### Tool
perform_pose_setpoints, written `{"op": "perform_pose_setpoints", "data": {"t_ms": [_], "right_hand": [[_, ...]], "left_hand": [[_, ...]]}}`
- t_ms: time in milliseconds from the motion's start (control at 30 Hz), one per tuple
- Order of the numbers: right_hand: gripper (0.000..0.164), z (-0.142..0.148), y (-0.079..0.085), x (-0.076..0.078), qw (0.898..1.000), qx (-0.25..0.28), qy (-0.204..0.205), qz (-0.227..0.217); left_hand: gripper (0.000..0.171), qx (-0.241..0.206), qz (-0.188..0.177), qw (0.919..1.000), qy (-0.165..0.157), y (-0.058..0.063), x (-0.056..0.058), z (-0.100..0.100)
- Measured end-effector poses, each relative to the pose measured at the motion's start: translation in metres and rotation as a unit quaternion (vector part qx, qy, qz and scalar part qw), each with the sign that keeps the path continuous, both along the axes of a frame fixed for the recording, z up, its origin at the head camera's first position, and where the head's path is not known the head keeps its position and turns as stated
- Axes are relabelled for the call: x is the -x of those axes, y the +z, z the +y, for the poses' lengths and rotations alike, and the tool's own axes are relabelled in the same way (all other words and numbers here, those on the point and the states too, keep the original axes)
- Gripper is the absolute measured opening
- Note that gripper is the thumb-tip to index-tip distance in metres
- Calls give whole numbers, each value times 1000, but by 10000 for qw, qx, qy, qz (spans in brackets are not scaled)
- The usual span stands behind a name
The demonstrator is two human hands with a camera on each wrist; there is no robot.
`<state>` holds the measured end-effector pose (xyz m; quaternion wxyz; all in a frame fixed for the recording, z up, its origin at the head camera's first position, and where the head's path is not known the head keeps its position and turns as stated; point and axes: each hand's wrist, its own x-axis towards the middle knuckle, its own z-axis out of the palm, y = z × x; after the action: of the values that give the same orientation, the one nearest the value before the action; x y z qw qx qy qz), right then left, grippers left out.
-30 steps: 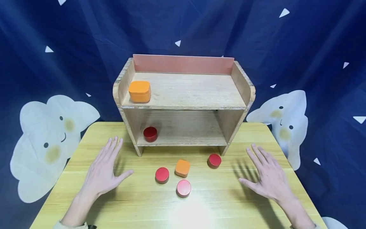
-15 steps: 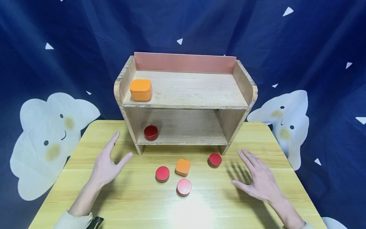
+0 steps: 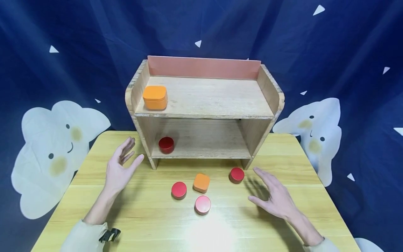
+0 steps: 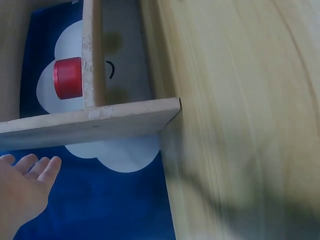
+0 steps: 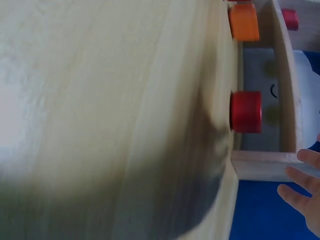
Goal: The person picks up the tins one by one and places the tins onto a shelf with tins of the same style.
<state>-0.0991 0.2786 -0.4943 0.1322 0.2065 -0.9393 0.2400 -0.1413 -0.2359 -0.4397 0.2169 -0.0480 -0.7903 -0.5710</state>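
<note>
My left hand (image 3: 119,171) hovers beside the left side of the wooden shelf (image 3: 204,117), thumb apart from the fingers and nothing held. Over the table's right half, my right hand (image 3: 277,197) is held in the air with fingers spread. Closest to it is a round red tin (image 3: 237,175) near the shelf's right leg. An orange square tin (image 3: 201,183) and two more red tins, one on the left (image 3: 179,190) and one in front (image 3: 203,205), stand mid-table. Another red tin (image 3: 166,145) sits on the lower shelf, and a larger orange tin (image 3: 155,97) on the upper left.
The shelf stands at the back of the light wooden table (image 3: 151,227), with raised side panels and a pink back strip (image 3: 204,67). Behind hangs a dark blue curtain (image 3: 201,21) with white cloud figures. A bright glare lies on the table's front middle.
Both hands have moved inward. The left hand has turned thumb-up, its fingers bending, and the right hand has come closer to the right-hand red tin. The tins have stayed put.
</note>
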Motion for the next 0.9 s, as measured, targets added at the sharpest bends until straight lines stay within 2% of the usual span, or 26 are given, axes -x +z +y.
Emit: {"op": "perform_pose_setpoints", "data": {"t_ms": [233,433,600,900], "right_hand": [[87,-8,-8,6,9988,300,-116,-378],[84,-13,-16,13,9977,247,-92,-630],[80,-16,-21,21,9982,143,-74,-578],[73,-22,-29,33,9987,106,-37,-493]], "left_hand": [[63,-734,-168,9972,8,1,12,5],[57,-1353,-187,9906,-66,0,19,9],[56,-1445,-131,9894,-54,0,24,13],[49,-1212,-229,9923,152,3,29,18]]}}
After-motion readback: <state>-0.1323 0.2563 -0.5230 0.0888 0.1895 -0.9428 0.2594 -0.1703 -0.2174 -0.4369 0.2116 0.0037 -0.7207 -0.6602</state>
